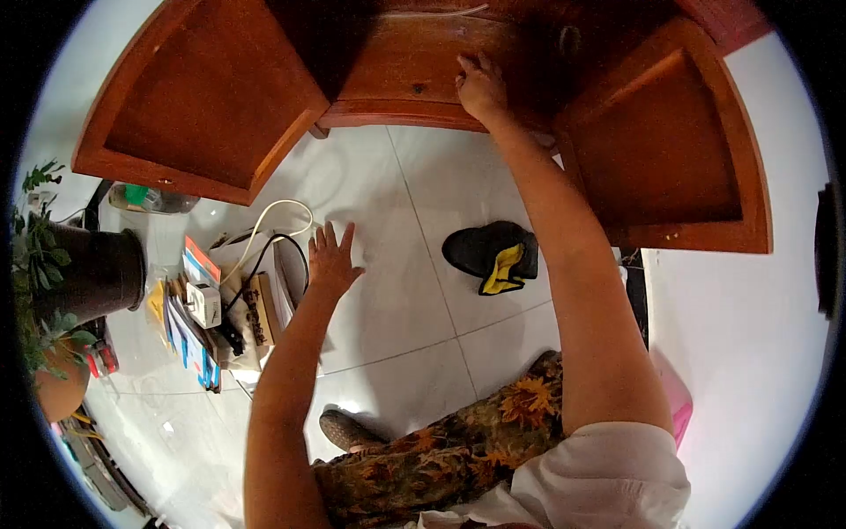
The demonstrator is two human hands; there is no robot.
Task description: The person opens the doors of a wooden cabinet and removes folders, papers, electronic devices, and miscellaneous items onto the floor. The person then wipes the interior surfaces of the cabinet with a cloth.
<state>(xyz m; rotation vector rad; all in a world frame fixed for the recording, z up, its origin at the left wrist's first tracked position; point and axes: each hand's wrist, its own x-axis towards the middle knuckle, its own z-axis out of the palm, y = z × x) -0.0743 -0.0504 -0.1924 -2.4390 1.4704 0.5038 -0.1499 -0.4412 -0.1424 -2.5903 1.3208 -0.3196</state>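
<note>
My right hand [482, 88] reaches into a brown wooden cabinet [397, 79], near or on its bottom board. Its fingers are apart and I see nothing in them. Over the white tiled floor, my left hand [332, 258] has its fingers spread and holds nothing. Just left of it is a pile of books and papers [189, 331], with a white plug adapter [204, 305], a white cable [284, 203] and a black cable [296, 244] on it. A thin pale strip [441, 13] lies deeper in the cabinet.
The left cabinet door [211, 97] and right cabinet door [661, 145] stand open. A black object [476, 249] with a yellow cloth [502, 271] lies on the floor. Far left are a dark plant pot [92, 269] and a clear bottle [159, 200] with a green part.
</note>
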